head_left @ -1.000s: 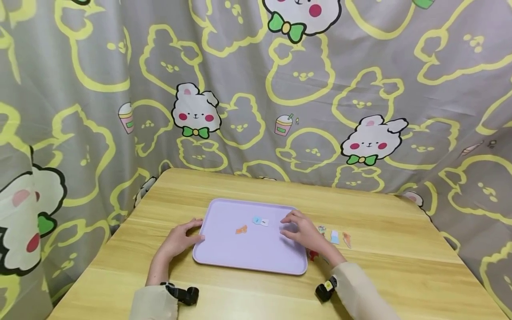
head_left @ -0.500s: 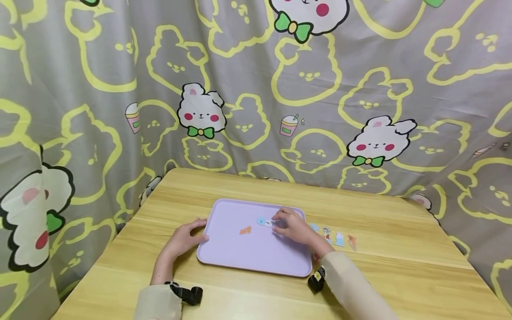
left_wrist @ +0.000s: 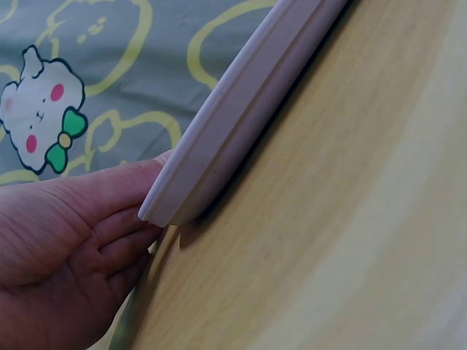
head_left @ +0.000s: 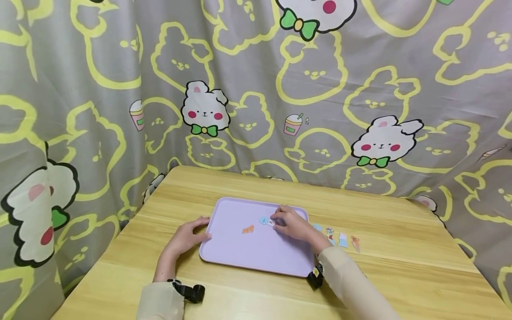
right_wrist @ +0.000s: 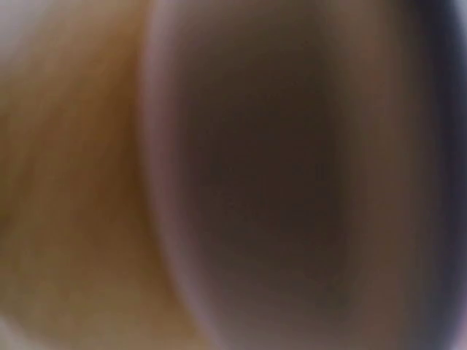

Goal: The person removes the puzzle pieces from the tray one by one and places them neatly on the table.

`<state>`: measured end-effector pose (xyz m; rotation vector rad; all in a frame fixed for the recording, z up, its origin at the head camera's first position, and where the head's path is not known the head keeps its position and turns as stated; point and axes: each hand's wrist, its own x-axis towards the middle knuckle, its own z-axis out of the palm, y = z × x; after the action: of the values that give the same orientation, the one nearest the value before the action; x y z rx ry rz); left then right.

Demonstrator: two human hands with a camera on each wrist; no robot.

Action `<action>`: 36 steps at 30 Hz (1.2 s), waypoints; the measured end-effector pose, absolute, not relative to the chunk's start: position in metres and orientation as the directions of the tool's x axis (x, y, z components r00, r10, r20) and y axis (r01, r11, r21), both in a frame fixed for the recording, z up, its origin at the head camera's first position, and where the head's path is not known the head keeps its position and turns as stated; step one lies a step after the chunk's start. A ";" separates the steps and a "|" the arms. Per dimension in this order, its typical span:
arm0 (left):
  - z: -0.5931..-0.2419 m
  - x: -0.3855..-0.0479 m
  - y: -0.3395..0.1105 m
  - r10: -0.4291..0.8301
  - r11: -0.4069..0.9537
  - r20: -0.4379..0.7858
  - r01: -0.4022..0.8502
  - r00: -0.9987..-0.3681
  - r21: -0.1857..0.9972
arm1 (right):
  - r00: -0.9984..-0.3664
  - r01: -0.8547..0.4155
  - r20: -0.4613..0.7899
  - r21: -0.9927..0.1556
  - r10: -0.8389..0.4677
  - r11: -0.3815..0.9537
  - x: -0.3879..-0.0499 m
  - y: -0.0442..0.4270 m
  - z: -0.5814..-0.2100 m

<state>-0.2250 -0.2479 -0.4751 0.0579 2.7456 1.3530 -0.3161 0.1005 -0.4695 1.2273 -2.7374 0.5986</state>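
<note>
A lilac tray [head_left: 240, 253] lies on the table. My left hand [head_left: 185, 238] grips its left edge, the thumb at the rim; in the left wrist view the fingers of that hand [left_wrist: 80, 248] curl at the tray's corner [left_wrist: 219, 131]. Over the tray's right part, my right hand [head_left: 294, 224] pinches a small white puzzle piece [head_left: 271, 222], partly hidden by the fingertips. Against it on the left is a light-blue puzzle piece [head_left: 263, 220]. An orange piece [head_left: 248, 229] lies further left on the tray. The right wrist view is blurred, filled by the tray's wall [right_wrist: 263, 175].
Right of the tray, several more pieces lie on the wooden table [head_left: 400, 266], among them a blue-and-white one [head_left: 343, 240] and an orange one [head_left: 356, 243]. Some are partly hidden by the right arm. A patterned curtain [head_left: 248, 66] hangs behind and at the sides.
My right hand has moved left over the tray, and its fingertips have come down onto the white puzzle piece. The left hand stays at the tray's edge. The head view has shifted slightly.
</note>
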 end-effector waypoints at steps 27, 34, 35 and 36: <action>-0.473 -0.224 -0.246 0.065 0.606 -0.051 -0.001 -0.997 0.796 | -0.679 -0.734 0.324 -0.332 -0.659 0.593 -0.314 0.093 -0.478; -0.473 -0.224 -0.246 0.069 0.603 -0.054 -0.002 -0.996 0.798 | -0.695 -0.718 0.326 -0.376 -0.641 0.586 -0.304 0.092 -0.480; -0.473 -0.224 -0.246 0.069 0.601 -0.055 -0.002 -0.996 0.799 | -0.701 -0.711 0.326 -0.389 -0.635 0.586 -0.303 0.092 -0.480; -0.473 -0.224 -0.246 0.069 0.601 -0.055 -0.003 -0.996 0.799 | -0.707 -0.704 0.326 -0.406 -0.627 0.583 -0.301 0.092 -0.480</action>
<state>-0.2236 -0.2464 -0.4735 0.0569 2.7386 1.3666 -0.3014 0.0919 -0.4801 1.1267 -2.6613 0.7807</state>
